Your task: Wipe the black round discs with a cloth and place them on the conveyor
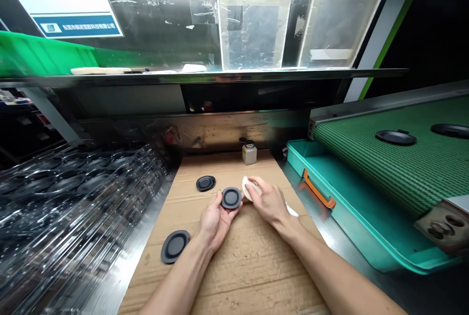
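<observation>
Hands (215,223) hold a black disc (231,198) and a whitish pad (245,189).

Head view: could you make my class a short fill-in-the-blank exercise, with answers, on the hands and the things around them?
1. The right hand grips a pale pad, while a dark disc is held in the ____ hand.
2. The brown sheet beneath the hands is made of ____.
3. The belt on the right is coloured ____.
4. The teal box has a handle coloured ____.

Answers: left; cardboard; green; orange.
</observation>
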`<move>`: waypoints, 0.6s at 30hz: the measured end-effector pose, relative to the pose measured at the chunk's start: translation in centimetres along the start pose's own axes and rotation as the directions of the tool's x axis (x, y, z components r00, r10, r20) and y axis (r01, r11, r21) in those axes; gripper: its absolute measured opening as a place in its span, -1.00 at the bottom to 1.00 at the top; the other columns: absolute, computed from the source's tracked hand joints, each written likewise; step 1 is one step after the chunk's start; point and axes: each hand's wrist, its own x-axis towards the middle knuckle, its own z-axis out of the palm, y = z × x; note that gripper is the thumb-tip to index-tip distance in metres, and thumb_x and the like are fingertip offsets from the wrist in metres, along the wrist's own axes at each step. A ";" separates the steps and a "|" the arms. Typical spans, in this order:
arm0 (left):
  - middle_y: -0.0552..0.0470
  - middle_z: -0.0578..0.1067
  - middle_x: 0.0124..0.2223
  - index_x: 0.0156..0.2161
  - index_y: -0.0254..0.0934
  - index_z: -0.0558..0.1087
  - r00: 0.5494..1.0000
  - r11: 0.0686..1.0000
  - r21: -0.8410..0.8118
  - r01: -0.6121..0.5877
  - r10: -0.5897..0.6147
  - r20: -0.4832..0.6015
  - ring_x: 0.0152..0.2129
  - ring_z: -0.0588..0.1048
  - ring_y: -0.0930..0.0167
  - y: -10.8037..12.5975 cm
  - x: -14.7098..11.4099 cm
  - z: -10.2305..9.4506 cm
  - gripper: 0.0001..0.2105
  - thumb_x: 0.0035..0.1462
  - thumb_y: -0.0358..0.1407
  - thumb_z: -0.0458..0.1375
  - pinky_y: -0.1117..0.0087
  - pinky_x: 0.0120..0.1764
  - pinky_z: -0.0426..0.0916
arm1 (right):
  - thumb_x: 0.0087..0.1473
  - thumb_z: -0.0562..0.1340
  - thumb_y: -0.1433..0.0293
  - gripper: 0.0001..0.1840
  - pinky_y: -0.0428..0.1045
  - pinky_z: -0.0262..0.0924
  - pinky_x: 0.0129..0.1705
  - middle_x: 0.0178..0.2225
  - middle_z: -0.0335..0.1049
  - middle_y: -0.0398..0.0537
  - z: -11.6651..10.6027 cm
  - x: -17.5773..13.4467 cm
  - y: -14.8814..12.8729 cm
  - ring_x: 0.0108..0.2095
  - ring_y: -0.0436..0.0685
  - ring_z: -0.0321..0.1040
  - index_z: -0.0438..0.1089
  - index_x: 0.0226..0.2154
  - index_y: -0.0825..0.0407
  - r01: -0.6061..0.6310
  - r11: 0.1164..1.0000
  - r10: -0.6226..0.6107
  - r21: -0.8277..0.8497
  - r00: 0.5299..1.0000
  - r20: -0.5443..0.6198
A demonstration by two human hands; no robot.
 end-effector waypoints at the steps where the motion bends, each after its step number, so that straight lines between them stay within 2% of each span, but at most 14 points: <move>1: -0.27 0.50 0.00 -0.13 -0.42 0.43 1.000 1.000 -0.004 -0.004 0.004 -0.008 -0.04 0.47 0.20 0.0 0.0 0.0 -0.76 0.26 -0.30 -0.01 0.10 -0.03 0.43 | 0.20 0.09 0.17 -0.67 -0.05 0.24 -0.16 -0.16 0.51 -0.12 -0.1 0.1 0.0 -0.18 0.12 0.45 0.38 -0.04 -0.14 0.003 1.000 -0.003 0.024 1.000 -0.021; 4: -0.27 0.50 -0.01 -0.14 -0.41 0.42 0.998 0.999 -0.026 -0.021 0.020 -0.055 -0.04 0.47 0.18 0.2 0.2 -0.2 -0.75 0.27 -0.29 -0.02 0.08 -0.05 0.44 | 0.18 0.11 0.14 -0.69 -0.07 0.24 -0.16 -0.15 0.50 -0.16 -0.2 0.2 -0.2 -0.18 0.10 0.44 0.39 -0.07 -0.15 0.019 0.994 -0.015 0.109 0.999 -0.043; 8: -0.34 0.47 0.02 -0.10 -0.46 0.42 0.998 0.999 -0.048 0.005 -0.008 -0.056 -0.03 0.47 0.15 0.8 0.2 -0.3 -0.69 0.28 -0.27 -0.07 0.11 -0.09 0.47 | 0.17 0.11 0.11 -0.68 -0.05 0.24 -0.22 -0.26 0.53 -0.15 0.2 0.2 0.2 -0.27 0.11 0.45 0.41 -0.12 -0.13 -0.075 0.990 0.083 0.123 0.994 -0.067; 12: -0.40 0.44 0.05 -0.05 -0.50 0.39 0.997 0.991 -0.125 0.041 -0.048 -0.053 -0.03 0.47 0.13 1.7 -0.1 -0.3 -0.66 0.28 -0.26 -0.09 0.17 -0.13 0.49 | 0.16 0.10 0.08 -0.66 -0.05 0.21 -0.27 -0.33 0.52 -0.12 0.5 0.2 1.1 -0.31 0.12 0.44 0.43 -0.17 -0.11 -0.107 0.991 0.106 0.078 0.994 0.014; 18: -0.40 0.38 0.12 -0.03 -0.51 0.37 0.997 0.977 -0.202 0.073 -0.074 0.001 -0.03 0.46 0.15 2.4 -0.4 -0.2 -0.65 0.28 -0.25 -0.08 0.33 -0.22 0.49 | 0.18 0.07 0.09 -0.66 -0.05 0.17 -0.25 -0.33 0.53 -0.11 0.6 -0.1 1.4 -0.28 0.13 0.44 0.44 -0.18 -0.13 -0.069 0.996 0.074 -0.052 0.992 0.107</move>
